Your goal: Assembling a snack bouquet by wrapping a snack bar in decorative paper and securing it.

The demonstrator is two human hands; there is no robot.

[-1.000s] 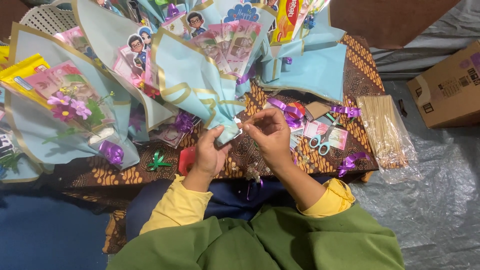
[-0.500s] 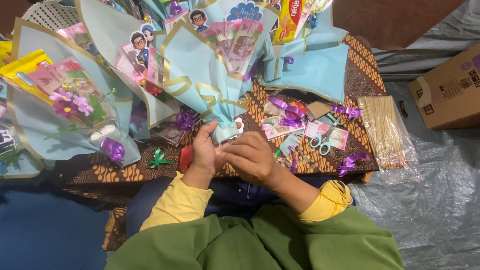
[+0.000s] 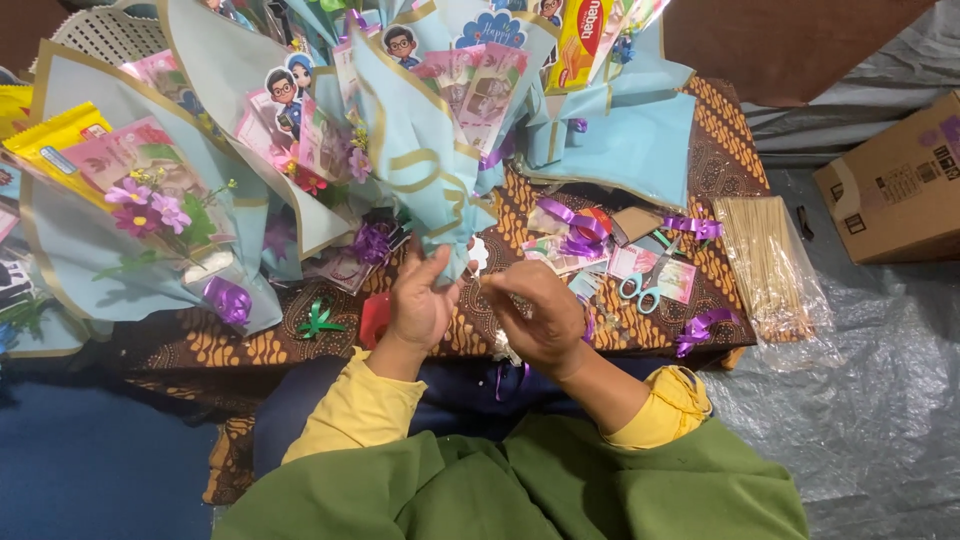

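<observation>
A bouquet (image 3: 425,150) wrapped in light blue paper with gold trim lies on the low batik-covered table (image 3: 240,345), its narrow base pointing at me. My left hand (image 3: 420,300) grips that base, fingers pointing up along the wrap. My right hand (image 3: 535,315) is just right of the base, fingers curled and pinched. A thin purple ribbon (image 3: 497,380) hangs beneath it; what exactly the fingertips pinch is hidden.
More wrapped bouquets (image 3: 130,220) crowd the left and back. Scissors with pale blue handles (image 3: 640,290), purple bows (image 3: 695,228), a green bow (image 3: 318,320) and a bag of wooden skewers (image 3: 770,265) lie on the table. A cardboard box (image 3: 900,190) sits on plastic sheeting (image 3: 880,400) at right.
My right hand has come down from the bouquet's base towards me and closed in front of it. My left hand stays at the base, its fingers now stretched upward.
</observation>
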